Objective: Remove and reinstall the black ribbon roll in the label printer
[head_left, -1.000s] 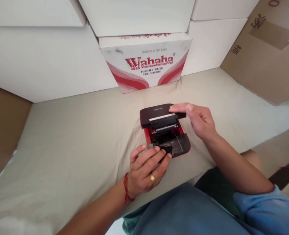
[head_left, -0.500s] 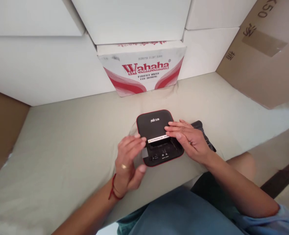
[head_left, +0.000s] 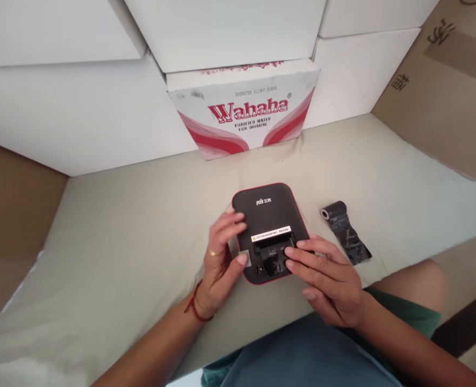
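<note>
A flat black printer-like device with a thin red rim lies on the cloth, a white warning strip across its middle. Below the strip is a recess, and a small shiny black piece shows in it. My left hand rests along the device's left edge, fingers and thumb apart, the thumb by a small grey patch. At the recess's right side, my right hand touches with its stretched fingertips, the thumb held away. The fingers partly hide that side. To the right lies a dark film roll, partly unrolled.
Behind the device stands a white and red Wahaha water carton, with large white boxes around it. A brown cardboard box borders the right, another brown panel the left. Pale cloth covers the surface.
My right hand has slid from the device's upper right down to the recess, uncovering the film roll. The black piece in the recess looks raised. My left thumb has come onto the device.
</note>
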{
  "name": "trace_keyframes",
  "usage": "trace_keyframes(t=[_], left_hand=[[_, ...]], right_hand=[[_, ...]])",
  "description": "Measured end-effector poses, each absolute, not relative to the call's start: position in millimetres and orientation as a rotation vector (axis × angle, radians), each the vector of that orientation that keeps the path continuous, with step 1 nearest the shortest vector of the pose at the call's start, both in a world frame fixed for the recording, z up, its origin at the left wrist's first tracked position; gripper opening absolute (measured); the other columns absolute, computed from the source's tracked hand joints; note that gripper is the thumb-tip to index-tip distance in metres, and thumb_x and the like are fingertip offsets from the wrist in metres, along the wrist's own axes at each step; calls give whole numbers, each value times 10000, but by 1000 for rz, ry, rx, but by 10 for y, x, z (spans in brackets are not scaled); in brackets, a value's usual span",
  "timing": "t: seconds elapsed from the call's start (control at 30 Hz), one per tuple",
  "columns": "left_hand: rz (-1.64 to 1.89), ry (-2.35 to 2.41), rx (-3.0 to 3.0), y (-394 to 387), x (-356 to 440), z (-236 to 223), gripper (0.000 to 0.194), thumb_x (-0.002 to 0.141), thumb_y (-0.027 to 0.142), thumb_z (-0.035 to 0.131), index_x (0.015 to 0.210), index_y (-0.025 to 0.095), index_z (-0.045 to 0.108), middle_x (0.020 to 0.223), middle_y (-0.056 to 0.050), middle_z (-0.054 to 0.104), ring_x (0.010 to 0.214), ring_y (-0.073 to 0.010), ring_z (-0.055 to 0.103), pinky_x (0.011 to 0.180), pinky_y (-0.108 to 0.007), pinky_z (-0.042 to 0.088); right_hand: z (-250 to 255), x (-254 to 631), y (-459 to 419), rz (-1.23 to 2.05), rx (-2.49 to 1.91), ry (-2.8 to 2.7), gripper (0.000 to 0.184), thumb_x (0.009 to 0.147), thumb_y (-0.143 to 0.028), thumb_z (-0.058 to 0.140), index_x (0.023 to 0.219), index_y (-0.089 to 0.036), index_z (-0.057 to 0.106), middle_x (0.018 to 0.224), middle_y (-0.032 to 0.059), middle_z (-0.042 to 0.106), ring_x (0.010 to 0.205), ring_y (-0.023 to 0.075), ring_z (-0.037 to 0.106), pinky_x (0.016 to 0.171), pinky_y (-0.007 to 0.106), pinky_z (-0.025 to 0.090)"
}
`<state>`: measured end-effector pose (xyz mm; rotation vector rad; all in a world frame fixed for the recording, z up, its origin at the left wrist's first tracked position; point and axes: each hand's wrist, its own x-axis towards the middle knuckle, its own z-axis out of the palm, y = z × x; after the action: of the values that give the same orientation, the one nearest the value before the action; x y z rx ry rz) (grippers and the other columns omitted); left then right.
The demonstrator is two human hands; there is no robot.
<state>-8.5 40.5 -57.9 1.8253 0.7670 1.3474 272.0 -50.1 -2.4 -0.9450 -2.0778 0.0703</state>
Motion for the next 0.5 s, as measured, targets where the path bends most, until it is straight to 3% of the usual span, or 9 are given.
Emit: trace_keyframes(t=[0.1, 0.17, 0.33, 0.5], left_hand=[[1223, 719, 1389, 405, -54, -603, 883, 1046, 576, 854, 1824, 559, 437, 2012, 42, 323, 1910, -353, 243, 1557, -653, 283], [1083, 663, 1198, 396, -39, -574, 1036, 1000, 590, 897, 1855, 626, 314, 2049, 84, 220, 1929, -370, 180, 1560, -684, 252], [972, 624, 1081, 367, -46, -511, 1208, 954, 574, 948, 1884, 637, 179, 2064, 71, 175, 1924, -389, 201, 1540, -700, 278], [966, 701, 1272, 404, -68, -597, 1278, 964, 689, 934, 1911, 591, 82, 2068, -34, 179, 1882, -387, 344, 1450, -651, 487]], right_hand=[[-83, 2708, -534, 96, -965, -2061, 447, 1169, -276, 586, 1551, -149, 780, 1455, 131, 903, 1467, 293, 794, 1320, 541, 637], [-92, 2701, -533, 117, -968, -2045, 471, 1155, -258, 595, 1585, -167, 764, 1458, 122, 903, 1468, 296, 801, 1310, 552, 648], [-102, 2708, -524, 140, -966, -2029, 431, 1126, -218, 616, 1506, -147, 807, 1444, 122, 909, 1504, 253, 783, 1392, 481, 572], [-154, 2710, -540, 154, -984, -2037, 550, 1082, -237, 656, 1622, -209, 751, 1432, 93, 916, 1472, 260, 821, 1412, 500, 548]])
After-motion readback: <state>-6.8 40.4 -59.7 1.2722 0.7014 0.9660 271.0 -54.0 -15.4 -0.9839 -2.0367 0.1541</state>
